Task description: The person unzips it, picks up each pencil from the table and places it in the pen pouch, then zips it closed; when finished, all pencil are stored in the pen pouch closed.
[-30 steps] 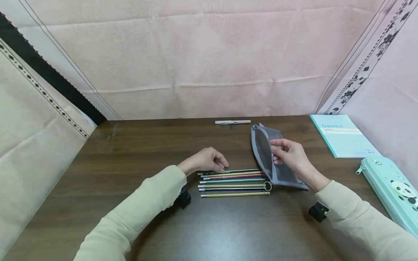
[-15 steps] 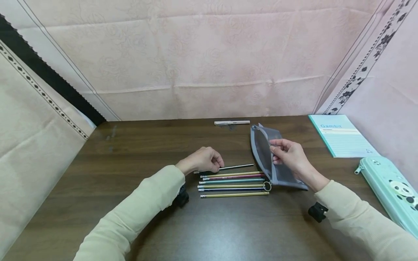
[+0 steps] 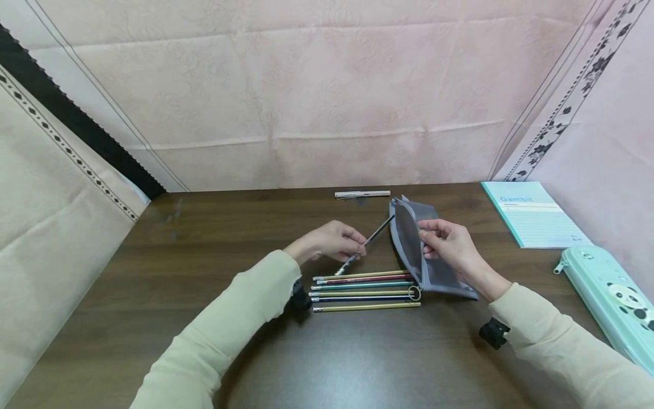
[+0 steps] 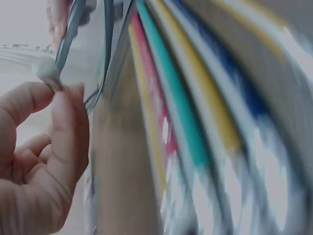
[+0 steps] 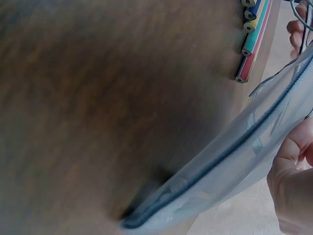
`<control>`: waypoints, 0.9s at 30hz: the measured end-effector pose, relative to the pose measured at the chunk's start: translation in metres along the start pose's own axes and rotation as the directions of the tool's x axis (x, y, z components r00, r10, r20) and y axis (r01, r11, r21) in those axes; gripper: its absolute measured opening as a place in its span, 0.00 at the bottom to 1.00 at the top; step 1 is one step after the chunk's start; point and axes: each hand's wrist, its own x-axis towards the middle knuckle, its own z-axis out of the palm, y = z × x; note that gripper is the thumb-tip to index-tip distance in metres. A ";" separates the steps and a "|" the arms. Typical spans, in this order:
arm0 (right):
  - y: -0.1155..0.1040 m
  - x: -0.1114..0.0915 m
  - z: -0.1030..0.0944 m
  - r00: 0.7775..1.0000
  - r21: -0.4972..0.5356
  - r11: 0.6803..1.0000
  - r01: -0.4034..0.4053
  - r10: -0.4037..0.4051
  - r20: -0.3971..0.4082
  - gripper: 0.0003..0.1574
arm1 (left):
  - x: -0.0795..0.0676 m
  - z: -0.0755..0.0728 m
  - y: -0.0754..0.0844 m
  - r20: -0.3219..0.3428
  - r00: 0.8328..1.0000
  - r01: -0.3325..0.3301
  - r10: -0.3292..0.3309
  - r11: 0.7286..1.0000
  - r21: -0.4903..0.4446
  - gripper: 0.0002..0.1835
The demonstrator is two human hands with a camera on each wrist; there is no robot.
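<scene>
My left hand pinches a dark pencil that slants up to the right, its tip at the near side of the pouch mouth. A grey-blue zip pouch stands unzipped and gaping, and my right hand grips its right edge between thumb and fingers. In the right wrist view the pouch looks semi-transparent. Below my left hand a row of several pencils lies side by side, yellow, red, teal and dark blue among them. A zip-pull ring hangs over their right ends.
A silver pen lies at the table's back edge. On the right are a mint notebook and a mint pencil case with a panda on it. Patterned cloth hangs behind the wooden table.
My left hand has lifted the dark pencil from the top of the row and swung its tip up toward the pouch mouth. The right hand has kept its grip, shifting slightly left.
</scene>
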 end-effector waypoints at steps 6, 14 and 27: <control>-0.001 -0.001 0.001 1.000 -0.002 1.000 -0.014 0.014 -0.004 0.25 | 0.020 0.032 0.011 0.080 0.995 0.081 -0.055 0.922 -0.379 0.20; -0.001 -0.002 0.000 1.000 0.005 1.000 -0.025 0.025 0.008 0.24 | 0.041 0.063 0.024 0.002 0.995 0.084 -0.098 0.848 -0.524 0.26; -0.002 -0.003 -0.004 0.999 0.011 1.000 -0.029 0.028 0.015 0.24 | 0.048 0.083 0.032 -0.031 0.997 0.041 -0.070 0.834 -0.550 0.25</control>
